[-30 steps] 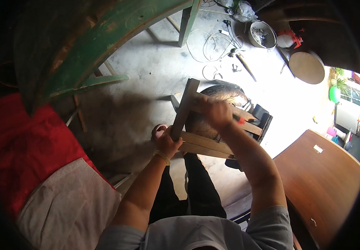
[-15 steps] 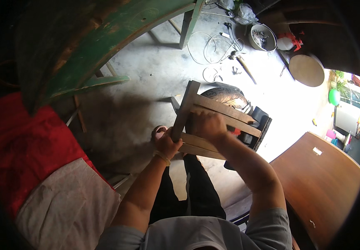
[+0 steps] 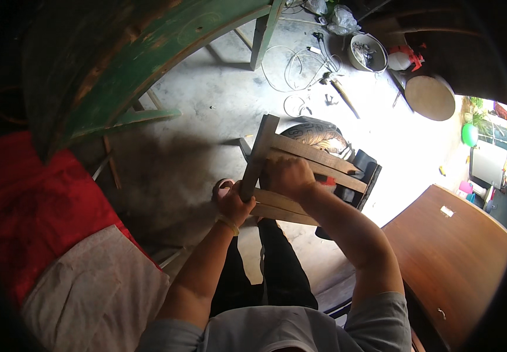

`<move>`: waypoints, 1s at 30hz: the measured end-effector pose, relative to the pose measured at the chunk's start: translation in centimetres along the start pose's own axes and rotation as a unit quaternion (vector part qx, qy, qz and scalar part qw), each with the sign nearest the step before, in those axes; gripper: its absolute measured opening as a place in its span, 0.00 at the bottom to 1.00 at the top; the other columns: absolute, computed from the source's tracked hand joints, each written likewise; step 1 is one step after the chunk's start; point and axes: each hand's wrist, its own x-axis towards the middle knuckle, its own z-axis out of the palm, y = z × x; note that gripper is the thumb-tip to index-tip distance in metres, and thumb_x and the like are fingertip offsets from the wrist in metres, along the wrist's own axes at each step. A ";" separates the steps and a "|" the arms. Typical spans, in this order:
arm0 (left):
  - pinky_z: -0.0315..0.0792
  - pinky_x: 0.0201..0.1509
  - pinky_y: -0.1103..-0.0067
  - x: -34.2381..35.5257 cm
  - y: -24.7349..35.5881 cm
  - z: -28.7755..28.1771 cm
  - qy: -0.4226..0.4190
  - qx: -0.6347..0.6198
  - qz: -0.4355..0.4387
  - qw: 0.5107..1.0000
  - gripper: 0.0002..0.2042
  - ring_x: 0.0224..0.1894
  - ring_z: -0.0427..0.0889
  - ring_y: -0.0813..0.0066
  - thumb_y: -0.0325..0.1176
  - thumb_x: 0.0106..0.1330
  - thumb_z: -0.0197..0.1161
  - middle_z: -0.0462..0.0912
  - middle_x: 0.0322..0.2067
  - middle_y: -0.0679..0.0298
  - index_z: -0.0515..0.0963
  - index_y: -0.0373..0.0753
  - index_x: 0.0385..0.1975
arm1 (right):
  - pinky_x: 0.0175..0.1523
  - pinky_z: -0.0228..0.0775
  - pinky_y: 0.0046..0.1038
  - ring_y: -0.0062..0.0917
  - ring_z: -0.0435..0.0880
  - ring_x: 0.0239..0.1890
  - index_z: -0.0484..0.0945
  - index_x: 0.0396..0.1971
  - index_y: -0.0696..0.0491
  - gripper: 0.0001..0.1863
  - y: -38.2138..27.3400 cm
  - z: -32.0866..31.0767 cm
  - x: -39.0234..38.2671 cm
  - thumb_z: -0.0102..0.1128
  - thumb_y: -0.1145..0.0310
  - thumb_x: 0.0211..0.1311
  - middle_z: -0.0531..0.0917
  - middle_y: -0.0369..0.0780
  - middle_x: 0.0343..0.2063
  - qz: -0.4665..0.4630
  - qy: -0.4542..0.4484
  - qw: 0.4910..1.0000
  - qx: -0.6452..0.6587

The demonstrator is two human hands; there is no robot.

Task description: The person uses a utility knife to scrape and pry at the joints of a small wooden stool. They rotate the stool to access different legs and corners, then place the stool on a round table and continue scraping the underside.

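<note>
My left hand (image 3: 236, 202) grips the lower part of a dark upright wooden bar (image 3: 260, 144) at the left end of a slatted wooden frame (image 3: 324, 154). My right hand (image 3: 288, 176) is closed, knuckles up, among the slats beside that bar; what its fingers hold is hidden. A red and black object (image 3: 327, 180) shows just right of it, partly covered. The frame rests over a dark patterned rounded seat or cushion (image 3: 312, 132), with dark pieces at its right end.
A worn green wooden piece (image 3: 118, 82) arches at upper left. Red cloth (image 3: 48, 193) and pale cloth (image 3: 95, 276) lie left, a brown wooden panel (image 3: 453, 252) right. A hammer (image 3: 341, 94), cables (image 3: 291, 67), a bucket (image 3: 368, 53) and a round board (image 3: 429, 97) are farther off.
My right hand has moved down and slightly left among the slats since a second ago, uncovering the upper slat. My left hand stays on the bar.
</note>
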 end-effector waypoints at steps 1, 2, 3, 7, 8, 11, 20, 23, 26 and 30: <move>0.71 0.47 0.67 0.3 -0.1 0.1 0.002 0.012 0.016 1.000 0.22 0.39 0.79 0.55 0.40 0.47 0.65 0.81 0.33 0.55 0.74 0.40 0.43 | 0.27 0.74 0.29 0.27 0.83 0.23 0.76 0.34 0.51 0.10 1.0 0.3 0.2 0.52 0.63 0.56 0.81 0.35 0.21 -0.045 0.192 0.979 0.047; 0.71 0.47 0.67 0.4 -0.4 0.2 0.001 0.025 0.029 0.999 0.22 0.39 0.79 0.55 0.40 0.47 0.65 0.81 0.33 0.55 0.74 0.40 0.43 | 0.26 0.73 0.28 0.26 0.83 0.23 0.76 0.35 0.51 0.10 2.4 -0.1 0.7 0.52 0.64 0.57 0.81 0.35 0.21 -0.003 0.158 0.987 -0.004; 0.71 0.47 0.67 0.3 -0.6 0.5 0.000 0.037 0.042 0.998 0.23 0.39 0.79 0.55 0.40 0.47 0.65 0.81 0.33 0.55 0.74 0.40 0.44 | 0.24 0.72 0.28 0.24 0.83 0.23 0.75 0.35 0.51 0.10 4.2 -1.1 1.5 0.52 0.64 0.57 0.81 0.35 0.21 0.039 0.121 0.990 -0.055; 0.71 0.50 0.67 0.4 0.0 0.2 -0.062 0.001 -0.006 0.998 0.24 0.47 0.77 0.53 0.38 0.50 0.65 0.77 0.44 0.53 0.70 0.40 0.49 | 0.22 0.69 0.27 0.20 0.82 0.24 0.75 0.37 0.52 0.11 5.3 1.2 1.2 0.52 0.64 0.57 0.81 0.36 0.23 0.049 0.217 0.966 -0.133; 0.71 0.51 0.67 0.4 0.4 -0.2 -0.056 0.003 -0.009 0.998 0.24 0.47 0.76 0.53 0.37 0.50 0.65 0.77 0.44 0.53 0.70 0.40 0.49 | 0.23 0.70 0.28 0.22 0.82 0.24 0.75 0.37 0.51 0.12 3.9 1.8 0.9 0.52 0.63 0.56 0.81 0.37 0.24 0.031 0.188 0.977 -0.094; 0.70 0.52 0.68 0.0 0.6 -0.8 -0.053 -0.003 -0.029 0.998 0.24 0.48 0.75 0.53 0.37 0.50 0.65 0.76 0.46 0.54 0.71 0.40 0.48 | 0.25 0.70 0.29 0.22 0.81 0.26 0.76 0.38 0.51 0.13 0.4 0.7 0.5 0.53 0.61 0.55 0.80 0.38 0.26 0.014 0.084 0.996 0.024; 0.70 0.53 0.69 0.3 -0.1 0.0 -0.044 0.030 -0.008 0.999 0.24 0.49 0.75 0.54 0.36 0.49 0.65 0.76 0.46 0.55 0.71 0.40 0.48 | 0.21 0.68 0.24 0.19 0.80 0.19 0.74 0.30 0.50 0.10 3.8 -1.8 2.1 0.56 0.59 0.55 0.78 0.32 0.17 0.085 0.136 0.986 -0.049; 0.69 0.53 0.68 0.1 -0.6 -0.3 -0.042 0.031 0.003 0.999 0.24 0.50 0.75 0.54 0.36 0.49 0.65 0.76 0.46 0.55 0.71 0.40 0.49 | 0.26 0.74 0.31 0.27 0.83 0.22 0.74 0.30 0.52 0.16 0.6 -2.5 0.2 0.54 0.52 0.56 0.81 0.39 0.23 0.048 0.109 0.992 0.046; 0.69 0.53 0.68 -0.1 0.4 -0.6 -0.049 0.003 -0.014 0.999 0.24 0.50 0.74 0.53 0.37 0.49 0.65 0.75 0.47 0.55 0.70 0.40 0.49 | 0.22 0.69 0.31 0.25 0.79 0.16 0.72 0.29 0.51 0.13 2.6 1.0 1.2 0.54 0.56 0.56 0.77 0.38 0.16 0.030 0.197 0.980 -0.027; 0.69 0.53 0.67 0.2 0.2 -0.3 -0.068 0.022 -0.028 0.997 0.24 0.51 0.74 0.54 0.37 0.50 0.65 0.75 0.47 0.54 0.70 0.40 0.49 | 0.19 0.63 0.28 0.20 0.75 0.15 0.75 0.30 0.48 0.09 6.2 1.5 2.9 0.54 0.59 0.55 0.75 0.33 0.15 0.056 0.308 0.928 -0.201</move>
